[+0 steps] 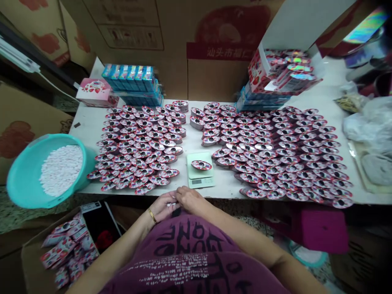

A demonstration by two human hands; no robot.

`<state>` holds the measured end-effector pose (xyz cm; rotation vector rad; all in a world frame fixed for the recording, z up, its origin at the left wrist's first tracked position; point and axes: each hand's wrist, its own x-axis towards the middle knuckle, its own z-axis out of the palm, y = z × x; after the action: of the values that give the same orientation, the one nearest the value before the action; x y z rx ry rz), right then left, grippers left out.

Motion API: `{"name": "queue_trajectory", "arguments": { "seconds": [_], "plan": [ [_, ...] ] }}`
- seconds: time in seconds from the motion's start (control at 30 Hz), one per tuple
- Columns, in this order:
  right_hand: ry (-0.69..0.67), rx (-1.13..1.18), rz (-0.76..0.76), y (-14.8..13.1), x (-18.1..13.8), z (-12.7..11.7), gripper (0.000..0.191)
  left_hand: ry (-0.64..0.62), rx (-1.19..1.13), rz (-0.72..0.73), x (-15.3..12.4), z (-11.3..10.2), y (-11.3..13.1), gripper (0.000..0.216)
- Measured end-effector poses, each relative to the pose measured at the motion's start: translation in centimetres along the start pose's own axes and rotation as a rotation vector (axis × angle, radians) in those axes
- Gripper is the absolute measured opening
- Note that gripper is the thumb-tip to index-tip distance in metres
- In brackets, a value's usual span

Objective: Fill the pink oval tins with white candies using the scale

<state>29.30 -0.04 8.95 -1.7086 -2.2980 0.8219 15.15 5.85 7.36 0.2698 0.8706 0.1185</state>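
Note:
My left hand point(163, 205) is at the table's front edge, palm partly up, with its fingers curled around a few small white pieces point(171, 204). My right hand point(187, 199) meets it, fingers bent and pressed together; whatever they may pinch is hidden. Just beyond the hands is a pale green digital scale point(200, 182). On its platform rests one red-and-white printed pouch point(201, 165) with a dark round opening on top. Similar pouches stand upright in dense rows, a left group point(142, 139) and a larger right group point(288, 159).
A turquoise basin point(18, 175) holding white pieces point(63, 169) is at the left. Blue boxes point(131, 79) and a pink box point(94, 92) stand at the back left. An open box point(259, 71) of flat packs sits back right. Below left, a carton point(30, 261) contains filled-looking packs.

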Motion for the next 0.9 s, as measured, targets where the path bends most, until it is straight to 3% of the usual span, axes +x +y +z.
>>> {"name": "queue_trajectory", "arguments": {
  "seconds": [0.17, 0.3, 0.43, 0.63, 0.8, 0.9],
  "plan": [
    [-0.031, 0.043, 0.029, -0.3, 0.0, -0.5, 0.013, -0.001, 0.013, -0.008, 0.1, -0.1, 0.2, 0.028],
    [0.025, 0.058, 0.042, -0.2, -0.1, -0.4, 0.012, -0.021, 0.021, -0.011, 0.3, -0.2, 0.4, 0.027],
    [0.175, 0.181, 0.048, 0.4, -0.3, -0.1, 0.01, -0.041, 0.017, 0.007, 0.8, -0.2, 0.7, 0.028],
    [0.62, 0.307, 0.228, 5.1, -0.6, -2.3, 0.016, -0.052, -0.028, 0.033, 1.8, 1.0, 2.4, 0.03],
    [0.632, 0.181, 0.351, 9.6, -0.9, -4.1, 0.02, -0.026, -0.056, 0.044, 1.6, 1.2, 3.1, 0.031],
    [0.65, 0.249, 0.382, 8.8, -1.3, -4.2, 0.017, 0.01, -0.08, 0.036, 1.4, 0.8, 2.7, 0.029]
  ]
}}
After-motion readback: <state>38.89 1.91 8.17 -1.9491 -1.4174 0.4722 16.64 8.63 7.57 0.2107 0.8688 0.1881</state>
